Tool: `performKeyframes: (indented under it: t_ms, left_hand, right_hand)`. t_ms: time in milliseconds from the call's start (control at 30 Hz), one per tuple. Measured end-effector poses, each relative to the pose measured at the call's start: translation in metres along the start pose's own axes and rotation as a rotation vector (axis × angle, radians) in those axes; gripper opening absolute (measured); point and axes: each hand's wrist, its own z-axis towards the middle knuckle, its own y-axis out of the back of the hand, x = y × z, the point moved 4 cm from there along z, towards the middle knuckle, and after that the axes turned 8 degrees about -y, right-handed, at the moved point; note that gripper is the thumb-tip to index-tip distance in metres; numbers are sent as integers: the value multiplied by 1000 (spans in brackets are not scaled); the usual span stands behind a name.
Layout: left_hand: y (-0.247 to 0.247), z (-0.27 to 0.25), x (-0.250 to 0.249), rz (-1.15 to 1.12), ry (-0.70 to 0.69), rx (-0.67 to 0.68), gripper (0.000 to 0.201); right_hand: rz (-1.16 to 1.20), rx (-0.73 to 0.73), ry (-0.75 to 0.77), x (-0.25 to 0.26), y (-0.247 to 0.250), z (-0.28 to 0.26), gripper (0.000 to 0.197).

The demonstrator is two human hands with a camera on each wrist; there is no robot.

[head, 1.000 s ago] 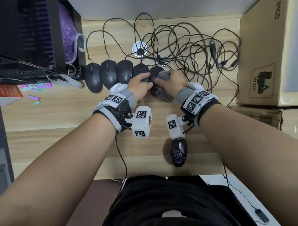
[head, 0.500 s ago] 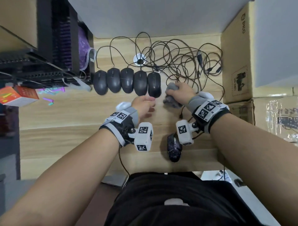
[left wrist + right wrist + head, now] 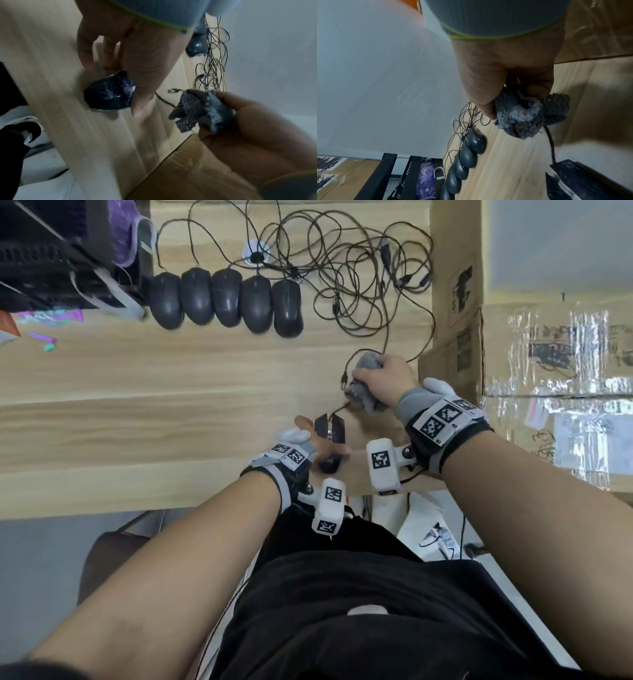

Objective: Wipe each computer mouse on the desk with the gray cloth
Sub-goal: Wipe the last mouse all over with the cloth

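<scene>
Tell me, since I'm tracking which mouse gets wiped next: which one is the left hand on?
The speckled dark mouse near the desk's front edge, apart from the row. The left hand grips it; the five plain dark grey mice sit untouched at the back.

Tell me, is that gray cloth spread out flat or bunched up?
Bunched up. The gray cloth sits crumpled in the right hand, fingers curled around it, loose ends sticking out.
</scene>
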Motion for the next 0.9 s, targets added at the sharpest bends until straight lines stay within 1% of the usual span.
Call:
performKeyframes:
  t_ms: [33, 67, 133, 167, 233, 267, 300, 400, 500, 533, 600, 633, 667, 700, 733, 833, 900]
  left_hand:
    - [-7, -3, -1, 83, -2, 1, 95]
    - [-12, -4, 1, 164, -14, -10, 90]
    - [-16, -8, 0, 216, -43, -76, 78]
    - [-15, -9, 0, 225, -53, -110, 79]
    - [-19, -13, 2, 201, -56, -170, 92]
    - [-19, -10, 4, 185, -56, -184, 96]
    - [-17, -13, 3, 184, -54, -182, 95]
    - [-6, -19, 10, 182, -67, -173, 78]
    - [10, -37, 13, 195, -84, -131, 69]
    - [16, -44, 15, 207, -84, -124, 71]
    - [29, -58, 16, 223, -103, -129, 81]
    - [35, -63, 14, 184, -130, -131, 79]
    - [41, -67, 13, 130, -162, -136, 72]
    - [49, -75, 13, 65, -188, -153, 66]
    - [61, -90, 10, -10, -215, -174, 65]
    - [80, -112, 0, -201, -283, -168, 68]
    - [96, -130, -7, -266, -330, -178, 68]
  right_hand:
    - [3, -9, 7, -6, 0, -2, 34]
    - [-4, -11, 14, -10, 0, -6, 33]
    - [-7, -1, 34, -17, -1, -12, 30]
    - [3, 4, 46, -16, -3, -14, 28]
    - [16, 2, 71, -22, -3, -23, 29]
    - [22, 7, 76, -21, -4, -26, 29]
    - [33, 9, 78, -22, -4, -28, 28]
    - [56, 36, 92, -27, -3, -39, 28]
    - [72, 29, 106, -26, -1, -48, 27]
    - [73, 32, 112, -25, -1, -54, 26]
    - [73, 47, 126, -26, -4, -65, 24]
    - [80, 53, 125, -27, -6, -67, 22]
    - [98, 63, 124, -28, -6, -71, 20]
    - [127, 76, 126, -27, -7, -77, 19]
    - [154, 91, 133, -22, -7, -87, 20]
    - [271, 186, 143, -8, -11, -105, 28]
    - [386, 270, 162, 7, -18, -122, 24]
